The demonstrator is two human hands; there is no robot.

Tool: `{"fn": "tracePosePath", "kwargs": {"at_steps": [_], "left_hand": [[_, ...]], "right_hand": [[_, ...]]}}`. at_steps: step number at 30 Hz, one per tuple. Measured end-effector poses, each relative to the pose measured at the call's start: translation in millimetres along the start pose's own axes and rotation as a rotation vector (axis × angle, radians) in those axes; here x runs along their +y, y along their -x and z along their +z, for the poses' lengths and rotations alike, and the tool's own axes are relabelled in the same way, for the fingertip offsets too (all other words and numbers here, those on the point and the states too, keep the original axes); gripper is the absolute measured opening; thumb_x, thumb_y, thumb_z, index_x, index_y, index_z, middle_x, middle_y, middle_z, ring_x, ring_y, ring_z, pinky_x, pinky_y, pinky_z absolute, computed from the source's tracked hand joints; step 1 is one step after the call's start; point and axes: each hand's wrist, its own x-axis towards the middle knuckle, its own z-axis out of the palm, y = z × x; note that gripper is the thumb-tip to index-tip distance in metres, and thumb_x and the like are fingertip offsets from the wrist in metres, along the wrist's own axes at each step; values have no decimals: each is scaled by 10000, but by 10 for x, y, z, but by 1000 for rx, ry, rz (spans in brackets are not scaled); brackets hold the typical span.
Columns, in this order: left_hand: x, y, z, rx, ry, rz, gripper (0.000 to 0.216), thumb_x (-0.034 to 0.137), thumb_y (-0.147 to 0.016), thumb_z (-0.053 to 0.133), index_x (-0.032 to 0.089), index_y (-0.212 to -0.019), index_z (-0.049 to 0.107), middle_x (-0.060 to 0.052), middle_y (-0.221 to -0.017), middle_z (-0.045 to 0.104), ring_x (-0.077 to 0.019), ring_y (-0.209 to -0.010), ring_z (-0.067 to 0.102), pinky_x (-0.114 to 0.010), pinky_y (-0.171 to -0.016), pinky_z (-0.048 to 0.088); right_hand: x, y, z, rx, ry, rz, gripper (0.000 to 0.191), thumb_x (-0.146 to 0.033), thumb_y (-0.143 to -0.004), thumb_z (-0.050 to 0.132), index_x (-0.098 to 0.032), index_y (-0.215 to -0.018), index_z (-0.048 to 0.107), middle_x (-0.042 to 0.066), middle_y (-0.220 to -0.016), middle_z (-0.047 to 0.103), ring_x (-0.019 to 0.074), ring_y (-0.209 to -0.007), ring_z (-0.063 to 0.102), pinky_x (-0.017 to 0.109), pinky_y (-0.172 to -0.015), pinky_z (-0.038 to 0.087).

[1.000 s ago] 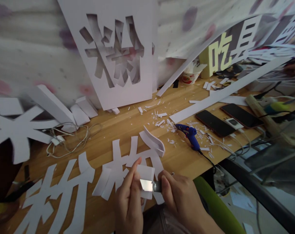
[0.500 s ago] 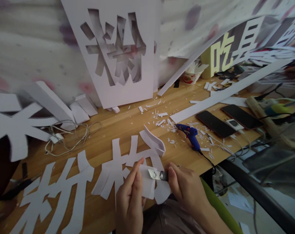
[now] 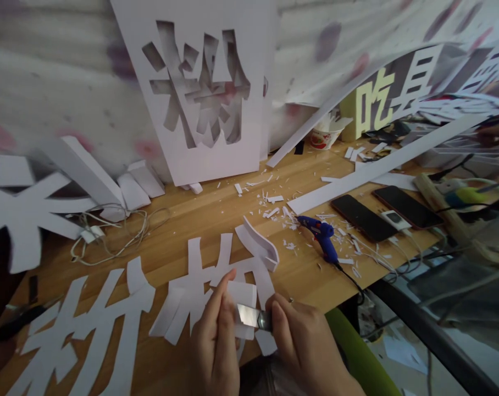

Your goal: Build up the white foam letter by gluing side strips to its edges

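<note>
My left hand (image 3: 216,344) pinches a small white foam-board piece (image 3: 243,302) at the near edge of the wooden table (image 3: 216,214). My right hand (image 3: 305,346) grips a utility knife whose metal blade (image 3: 249,316) lies against that piece. Just beyond my hands lie flat white cut-out characters (image 3: 200,280) and a curved white strip (image 3: 260,245).
A blue glue gun (image 3: 321,236) with its black cord lies to the right, among white scraps. Two dark phones (image 3: 362,217) lie further right. A white board with a cut-out character (image 3: 200,88) leans at the back. White cables (image 3: 109,236) lie at left. A long white strip (image 3: 381,165) crosses the back right.
The blade went from the white piece's lower right up to its upper right corner, then back down onto the piece. Both hands sank slightly lower in view.
</note>
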Motion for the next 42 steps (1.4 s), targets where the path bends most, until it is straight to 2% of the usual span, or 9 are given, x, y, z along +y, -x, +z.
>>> {"fn": "tracePosePath", "kwargs": {"at_steps": [5,11,16,18,23,29,34,36,42], "left_hand": [[55,37,-25,-60,-30,-69,545,635,-891,473,263,-1226,689,-68,-1129,739,-209,-842,689,-217,-471,439],[15,50,-1,-53,-40,-1,522,621,-891,484,272,-1215,696,-59,-1166,730,-205,-873,678,-228,-558,494],[35,54,-21,-60,-22,-68,574,650,-864,518,239,-1225,691,-74,-1027,759,-220,-816,685,-207,-428,431],[52,58,-33,-38,-3,-77,564,647,-859,529,236,-1201,706,-81,-1104,749,-226,-845,690,-201,-405,409],[47,46,-25,-11,-32,-35,534,633,-888,484,245,-1172,717,-78,-1308,672,-261,-1070,666,-217,-494,485],[-4,45,17,-55,1,5,478,571,-906,488,254,-1186,709,-70,-1232,712,-249,-1026,676,-323,-773,562],[23,78,-4,-91,4,-64,515,581,-904,483,230,-1213,699,-74,-970,764,-168,-626,635,-235,-477,473],[35,82,-4,-78,11,-52,489,568,-898,502,238,-1191,713,-71,-1012,761,-148,-608,613,-224,-482,468],[53,101,-13,-73,-5,-34,464,559,-907,501,258,-1190,714,-71,-1264,696,-227,-948,679,-285,-714,555]], "right_hand": [[92,-34,-36,-14,49,6,390,-243,-1015,273,-215,-691,488,-32,-508,526,109,-414,511,242,-465,303],[36,-18,-105,-40,40,-15,388,-233,-1011,276,-216,-684,483,-39,-502,520,103,-409,500,245,-469,298],[41,-38,-82,-29,84,-26,383,-218,-1002,277,-218,-685,492,-33,-504,524,113,-415,512,245,-468,304],[123,-60,-84,1,106,-4,382,-231,-1006,280,-219,-693,498,-34,-497,517,117,-409,516,246,-461,304],[261,-67,-153,87,88,68,391,-279,-1028,299,-234,-665,438,-60,-467,459,103,-379,479,243,-441,291],[49,-14,-138,-54,0,-1,410,-264,-1031,257,-216,-705,500,-43,-511,530,97,-415,513,227,-469,323],[43,-19,-99,-39,59,-14,404,-248,-1019,268,-208,-701,515,-31,-514,547,100,-411,520,235,-462,308],[65,-17,-97,-23,91,-26,401,-244,-1016,281,-203,-705,531,-29,-510,545,102,-412,520,236,-463,304],[244,-44,-117,92,209,-59,423,-277,-1024,276,-211,-705,546,-31,-482,519,120,-405,510,251,-469,303]]}}
